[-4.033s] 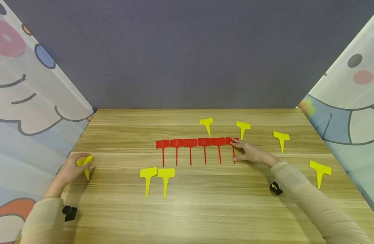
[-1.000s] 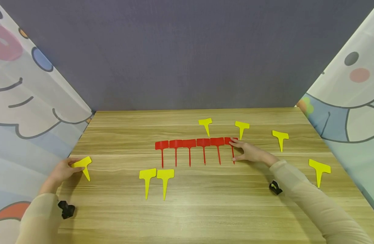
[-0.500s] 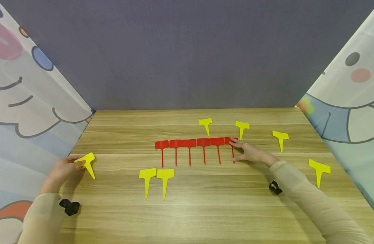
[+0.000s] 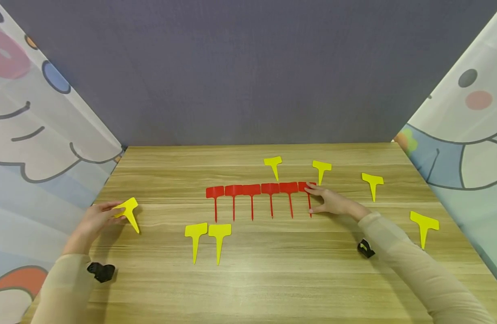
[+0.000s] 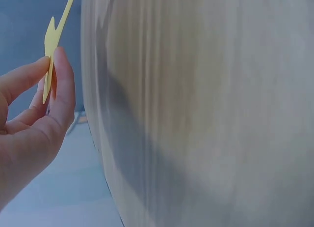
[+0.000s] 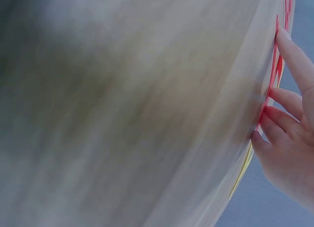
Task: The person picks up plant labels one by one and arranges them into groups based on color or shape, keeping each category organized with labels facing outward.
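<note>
One yellow tag [image 4: 129,209]: placement presumed
Pinched by left hand [image 4: 95,220]; red tag [image 4: 303,186] touched, right hand [image 4: 332,202] spread; lowering is apparently required.

Bare tabletop [image 4: 167,202] lies right of the left hand [image 4: 96,220] until red tags [image 4: 252,190] block

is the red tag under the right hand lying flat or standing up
Lying flat: the red tag shows edge-on along the table in the right wrist view, the right hand touching it.

Table [image 4: 272,292]: wood-grained, smooth, slight sheen. On table: red tags [image 4: 252,190], yellow tags [image 4: 219,230], smooth plastic. Behind table: panel [image 4: 248,81], matt, cloth-like.
</note>
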The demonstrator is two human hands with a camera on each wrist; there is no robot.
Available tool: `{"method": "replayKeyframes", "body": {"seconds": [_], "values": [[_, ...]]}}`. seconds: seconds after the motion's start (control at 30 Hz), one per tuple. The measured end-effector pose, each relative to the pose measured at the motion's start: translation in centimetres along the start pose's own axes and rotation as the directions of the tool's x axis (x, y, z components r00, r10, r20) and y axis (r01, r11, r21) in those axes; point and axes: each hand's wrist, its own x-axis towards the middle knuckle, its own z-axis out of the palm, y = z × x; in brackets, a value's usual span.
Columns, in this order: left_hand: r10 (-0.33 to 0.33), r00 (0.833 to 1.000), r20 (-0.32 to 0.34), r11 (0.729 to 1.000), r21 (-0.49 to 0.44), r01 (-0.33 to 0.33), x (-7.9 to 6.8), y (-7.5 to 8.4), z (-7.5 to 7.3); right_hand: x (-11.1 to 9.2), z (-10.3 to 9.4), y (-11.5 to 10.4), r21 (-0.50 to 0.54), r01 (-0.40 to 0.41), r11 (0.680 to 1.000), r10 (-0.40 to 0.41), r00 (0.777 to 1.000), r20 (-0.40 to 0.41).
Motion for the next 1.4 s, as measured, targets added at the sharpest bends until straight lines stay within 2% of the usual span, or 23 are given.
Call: {"method": "replayKeyframes", "body": {"seconds": [0.1,0.2,0.23,0.33,0.43,0.5,0.53,0.63,0.77,0.9,1.03,1.23,1.4], "values": [[-0.028,1.0,-0.011,0.993,-0.115,0.026,0.5,-0.2,0.2,0.0,0.0,-0.1,-0.003,0.006,1.0,-0.006,1.0,-0.005],[-0.046,0.999,0.006,0.993,-0.111,0.046,0.7,-0.1,0.5,-0.1,-0.1,-0.2,0.01,-0.002,1.0,0.002,1.0,-0.008],[-0.055,0.998,0.009,0.989,-0.137,0.055,0.9,-0.1,0.7,-0.1,-0.1,-0.2,0.013,-0.003,1.0,0.003,1.0,-0.008],[-0.023,0.998,0.057,0.996,-0.084,0.028,0.9,0.6,1.3,-0.2,-0.1,-0.4,0.017,-0.006,1.0,0.006,1.0,-0.003],[-0.007,0.997,0.072,0.993,-0.117,0.016,1.1,1.3,2.0,-0.2,-0.1,-0.4,0.018,-0.011,1.0,0.011,1.0,0.005],[0.015,0.997,0.081,0.994,-0.112,-0.006,1.0,1.9,2.6,-0.2,-0.1,-0.4,0.022,-0.015,1.0,0.015,1.0,0.008],[0.022,0.996,0.086,0.997,-0.08,-0.015,0.9,2.5,3.0,-0.1,-0.1,-0.4,0.023,-0.017,1.0,0.017,1.0,0.008],[0.037,0.995,0.092,0.993,-0.116,-0.026,1.2,2.8,3.7,-0.1,-0.2,-0.5,0.021,-0.009,1.0,0.009,1.0,0.005],[0.04,0.995,0.093,0.992,-0.122,-0.029,1.4,3.5,4.8,-0.2,-0.2,-0.5,0.021,-0.001,1.0,0.001,1.0,0.004],[0.058,0.991,0.121,0.997,-0.064,-0.05,0.7,5.5,6.2,-0.1,-0.1,-0.3,0.024,-0.006,1.0,0.006,1.0,0.007],[0.044,0.99,0.136,0.997,-0.068,-0.035,0.6,6.9,7.4,-0.1,0.0,-0.1,0.023,-0.002,1.0,0.002,1.0,0.001],[0.04,0.987,0.153,0.997,-0.069,-0.03,1.0,8.4,9.3,0.0,0.0,-0.1,0.03,0.003,1.0,-0.003,1.0,-0.005],[0.064,0.98,0.187,0.997,-0.045,-0.056,1.4,9.3,10.9,-0.1,0.0,-0.2,0.024,0.007,1.0,-0.007,1.0,-0.005]]}}
